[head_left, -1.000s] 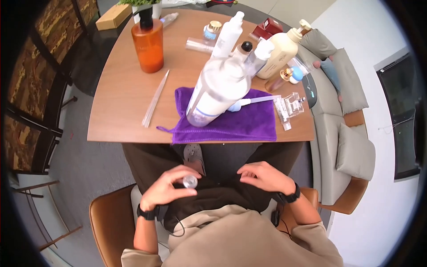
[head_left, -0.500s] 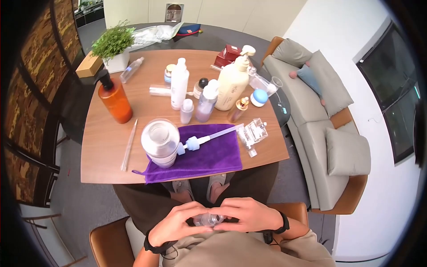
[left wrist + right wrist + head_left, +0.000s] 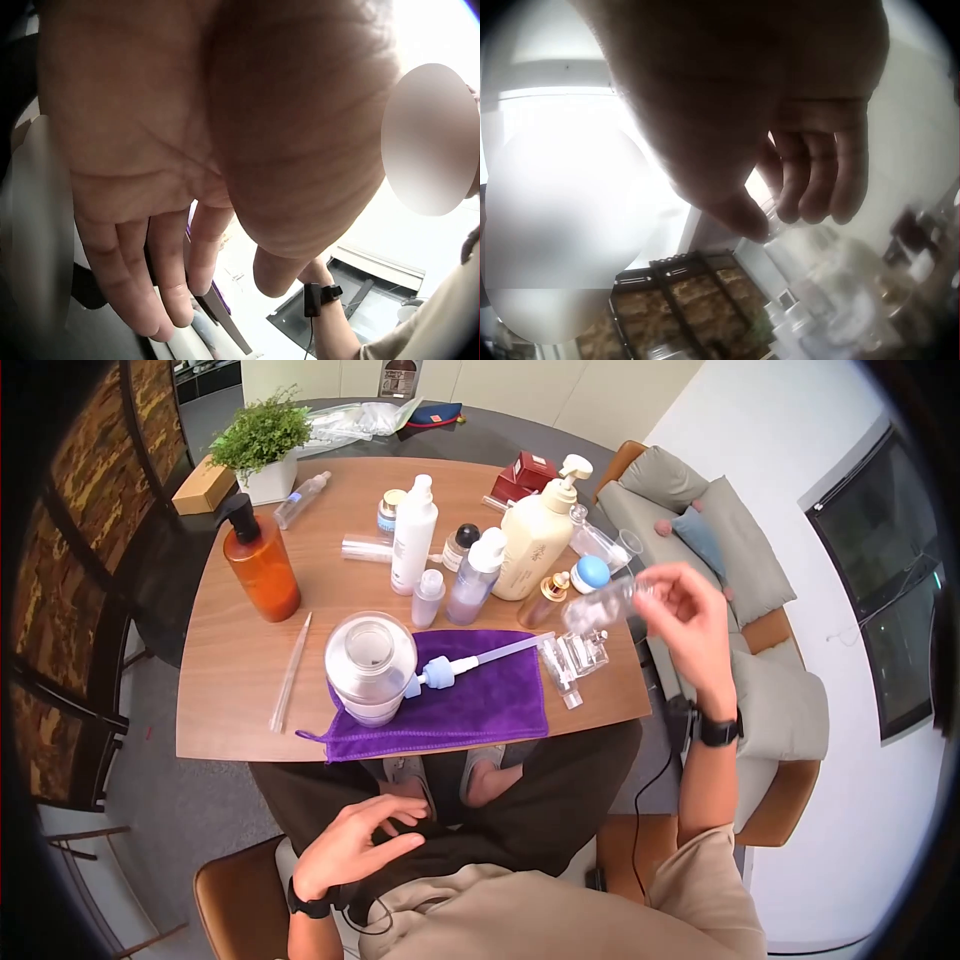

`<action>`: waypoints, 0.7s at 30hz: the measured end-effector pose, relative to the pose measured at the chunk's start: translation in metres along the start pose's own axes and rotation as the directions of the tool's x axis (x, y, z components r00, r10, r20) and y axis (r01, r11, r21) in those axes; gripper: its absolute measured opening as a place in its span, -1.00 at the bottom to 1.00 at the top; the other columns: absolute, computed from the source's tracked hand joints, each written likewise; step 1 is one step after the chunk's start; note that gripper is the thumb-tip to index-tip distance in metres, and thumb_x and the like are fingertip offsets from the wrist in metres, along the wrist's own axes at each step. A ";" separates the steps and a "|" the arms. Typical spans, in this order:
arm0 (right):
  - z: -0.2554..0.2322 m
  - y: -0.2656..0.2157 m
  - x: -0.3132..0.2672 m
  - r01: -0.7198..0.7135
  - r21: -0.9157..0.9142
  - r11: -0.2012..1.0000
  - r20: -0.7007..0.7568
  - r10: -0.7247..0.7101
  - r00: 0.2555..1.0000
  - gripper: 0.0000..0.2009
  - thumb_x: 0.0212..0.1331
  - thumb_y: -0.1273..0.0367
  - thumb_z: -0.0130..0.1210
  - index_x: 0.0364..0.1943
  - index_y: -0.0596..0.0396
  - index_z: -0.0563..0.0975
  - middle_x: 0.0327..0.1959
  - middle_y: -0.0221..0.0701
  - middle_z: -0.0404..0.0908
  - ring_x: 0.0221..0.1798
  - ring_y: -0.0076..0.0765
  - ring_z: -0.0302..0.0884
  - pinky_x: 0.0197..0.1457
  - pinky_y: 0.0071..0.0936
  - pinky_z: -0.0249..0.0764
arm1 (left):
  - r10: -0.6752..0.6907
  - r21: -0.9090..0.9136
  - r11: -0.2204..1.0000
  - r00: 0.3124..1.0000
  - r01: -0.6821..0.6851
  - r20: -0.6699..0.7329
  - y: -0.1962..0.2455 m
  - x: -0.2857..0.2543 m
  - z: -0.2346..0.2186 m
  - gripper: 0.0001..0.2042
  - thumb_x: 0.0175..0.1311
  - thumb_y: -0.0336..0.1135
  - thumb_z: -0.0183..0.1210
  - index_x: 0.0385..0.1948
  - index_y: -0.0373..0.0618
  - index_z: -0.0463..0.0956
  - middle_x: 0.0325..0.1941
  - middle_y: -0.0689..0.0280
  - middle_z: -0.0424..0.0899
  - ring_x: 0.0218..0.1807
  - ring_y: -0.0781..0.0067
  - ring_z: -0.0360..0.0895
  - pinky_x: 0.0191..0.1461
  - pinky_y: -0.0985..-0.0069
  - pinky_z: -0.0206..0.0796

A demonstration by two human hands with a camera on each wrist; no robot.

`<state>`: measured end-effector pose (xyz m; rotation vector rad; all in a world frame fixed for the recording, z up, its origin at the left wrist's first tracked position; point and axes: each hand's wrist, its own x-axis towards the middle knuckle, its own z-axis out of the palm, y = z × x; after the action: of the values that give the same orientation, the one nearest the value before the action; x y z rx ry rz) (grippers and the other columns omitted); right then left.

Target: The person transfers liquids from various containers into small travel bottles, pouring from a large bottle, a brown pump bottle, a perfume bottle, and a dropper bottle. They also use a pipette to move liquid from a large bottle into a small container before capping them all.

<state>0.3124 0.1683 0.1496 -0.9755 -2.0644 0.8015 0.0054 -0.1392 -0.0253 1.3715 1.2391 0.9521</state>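
In the head view the right hand (image 3: 688,622) pinches a clear, see-through bottle (image 3: 598,607) by one end, over the table's right edge beside the blue-lidded jar (image 3: 590,574). Below its other end lie clear plastic pieces (image 3: 574,658). The left hand (image 3: 352,844) is over the lap, fingers relaxed, holding nothing. In the left wrist view that hand's fingers (image 3: 172,296) hang loosely. The right wrist view shows fingertips (image 3: 759,222) meeting near a blurred clear object. On a purple cloth (image 3: 470,710) stand a large clear-topped bottle (image 3: 370,670) and a pump head with a tube (image 3: 440,672).
An orange pump bottle (image 3: 262,572) and a thin clear tapered piece (image 3: 291,675) are on the left of the table (image 3: 225,690). Farther back stand a white bottle (image 3: 413,538), a cream pump bottle (image 3: 535,542), red boxes (image 3: 522,475) and a potted plant (image 3: 262,440).
The hands, together over the lap half a second ago, have come apart. The right hand has moved up and right with the clear bottle; the left has let go and moved slightly left.
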 end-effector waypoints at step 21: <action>0.031 0.025 0.029 -0.029 -0.593 0.804 -0.021 0.021 1.000 -0.69 0.32 0.26 0.51 -0.02 0.19 0.75 -0.53 -0.37 0.69 -0.42 -0.32 0.72 -0.27 -0.41 0.58 | -0.112 -0.022 0.994 0.987 0.110 -0.114 -0.021 -0.015 -0.027 -0.60 0.52 -0.39 0.39 0.32 -0.27 0.66 0.08 0.19 0.91 -0.03 0.42 0.85 -0.04 0.49 0.63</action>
<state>0.2835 0.1981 0.1231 -1.3314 -2.3460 0.1304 -0.0273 -0.1498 -0.0396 1.2364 1.3773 0.9720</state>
